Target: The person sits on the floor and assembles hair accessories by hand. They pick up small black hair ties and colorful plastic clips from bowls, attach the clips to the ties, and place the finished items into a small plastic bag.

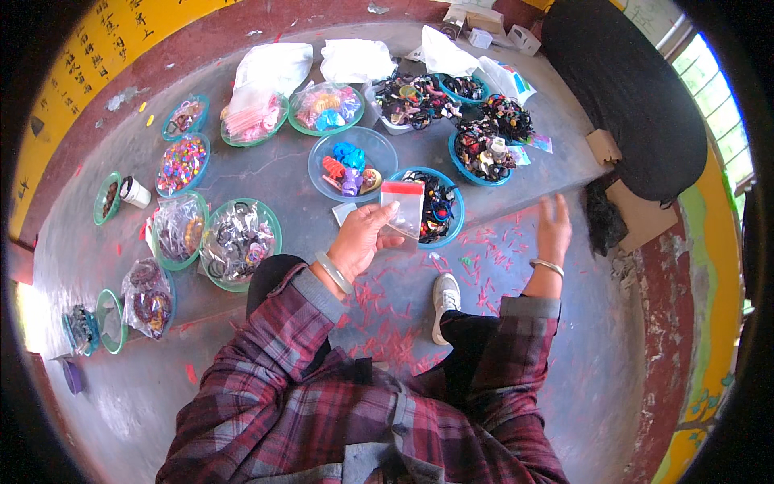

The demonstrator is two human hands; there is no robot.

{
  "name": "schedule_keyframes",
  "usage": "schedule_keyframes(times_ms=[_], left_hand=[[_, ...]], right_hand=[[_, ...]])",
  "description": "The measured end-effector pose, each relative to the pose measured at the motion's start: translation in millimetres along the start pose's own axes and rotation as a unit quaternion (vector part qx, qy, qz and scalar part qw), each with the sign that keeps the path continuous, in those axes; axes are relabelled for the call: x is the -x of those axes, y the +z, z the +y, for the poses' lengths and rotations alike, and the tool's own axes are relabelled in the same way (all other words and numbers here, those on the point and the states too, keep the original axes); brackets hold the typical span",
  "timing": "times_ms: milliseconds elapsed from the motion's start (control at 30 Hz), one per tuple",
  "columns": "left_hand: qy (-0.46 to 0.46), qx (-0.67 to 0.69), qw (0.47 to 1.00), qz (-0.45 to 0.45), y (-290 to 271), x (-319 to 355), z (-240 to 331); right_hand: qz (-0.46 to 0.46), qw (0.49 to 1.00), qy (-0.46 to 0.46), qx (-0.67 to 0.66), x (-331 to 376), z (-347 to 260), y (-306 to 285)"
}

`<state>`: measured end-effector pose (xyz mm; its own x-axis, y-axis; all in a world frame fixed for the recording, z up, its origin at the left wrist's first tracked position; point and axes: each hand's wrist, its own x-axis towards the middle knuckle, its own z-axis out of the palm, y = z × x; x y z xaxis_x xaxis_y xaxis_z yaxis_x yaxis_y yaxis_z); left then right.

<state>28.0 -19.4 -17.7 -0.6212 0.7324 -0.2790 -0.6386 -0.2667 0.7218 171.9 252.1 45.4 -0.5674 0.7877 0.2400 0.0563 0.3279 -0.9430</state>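
Note:
My left hand is closed on a small clear zip bag with a red strip along its top edge, pinched between thumb and fingers. Behind the bag stands a blue basin of dark hair ties, partly hidden by it. Off to the right, my right hand is raised with its fingers stretched out and nothing in it. Closest to this hand is another blue basin heaped with dark hair ties and small ornaments. A bangle circles each wrist.
A clear bowl holds blue, red and purple pieces. Green basins with bagged accessories stand to the left, near a bowl of colourful beads. Red scraps litter the floor around my shoe. A black covered object stands far right.

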Motion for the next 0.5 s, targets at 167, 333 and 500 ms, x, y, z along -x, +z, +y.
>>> schedule_keyframes(times_ms=[167, 333, 500], left_hand=[[-0.003, -0.006, 1.0, 0.011, 2, 3, 0], [-0.007, -0.011, 1.0, 0.0, 2, 4, 1], [-0.005, -0.014, 1.0, 0.005, 4, 6, 1]], right_hand=[[-0.112, 0.895, 0.173, -0.395, 1, 11, -3], [-0.174, 0.844, 0.162, -0.48, 6, 0, 13], [-0.267, 0.783, 0.087, -0.556, 14, -12, 12]])
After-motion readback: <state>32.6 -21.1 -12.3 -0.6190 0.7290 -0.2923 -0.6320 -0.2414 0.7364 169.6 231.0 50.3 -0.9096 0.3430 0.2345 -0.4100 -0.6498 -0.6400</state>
